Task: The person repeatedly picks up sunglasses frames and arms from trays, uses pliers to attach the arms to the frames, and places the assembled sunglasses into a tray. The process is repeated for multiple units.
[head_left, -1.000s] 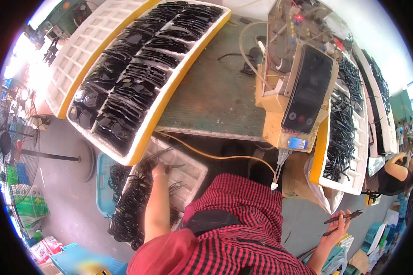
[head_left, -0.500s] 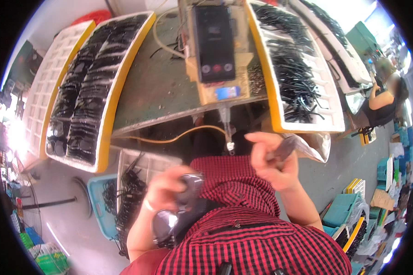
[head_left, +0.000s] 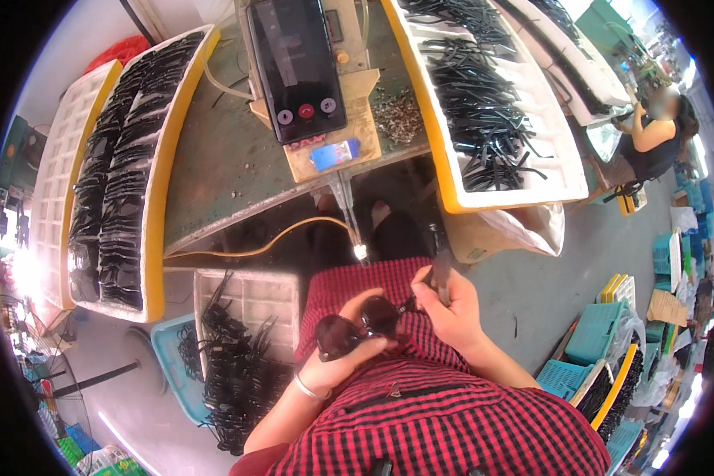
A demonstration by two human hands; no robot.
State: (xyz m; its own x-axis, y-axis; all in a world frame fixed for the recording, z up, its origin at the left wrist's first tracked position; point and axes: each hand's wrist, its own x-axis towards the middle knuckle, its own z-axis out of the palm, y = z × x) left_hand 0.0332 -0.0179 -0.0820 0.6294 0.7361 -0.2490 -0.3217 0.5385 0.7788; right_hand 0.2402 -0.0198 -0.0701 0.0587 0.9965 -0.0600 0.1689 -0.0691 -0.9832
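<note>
Round dark-lensed sunglasses (head_left: 339,336) sit in my left hand (head_left: 331,373), whose fingers close around the frame with the lenses facing up. My right hand (head_left: 452,308) pinches a slim dark piece (head_left: 441,266), shaped like a glasses arm, which sticks up past the fingers. Its lower part is mostly covered by the fingers, and my right hand is close beside the frame's right end. Both hands are over my lap, above the red-and-black checked apron (head_left: 420,397). Whether the dark piece touches the frame, I cannot tell.
A workbench (head_left: 214,178) carries a phone (head_left: 297,75) on a wooden stand and a tray (head_left: 155,230) of dark lens fronts. At right is a tray (head_left: 559,178) of black glasses arms. A crate (head_left: 258,289) and blue basket (head_left: 174,361) stand low left. Another person (head_left: 654,139) sits far right.
Both hands have come closer together. The sunglasses have moved right and their lenses now face up, while the dark piece has moved left and stands more upright. The view has shifted.
</note>
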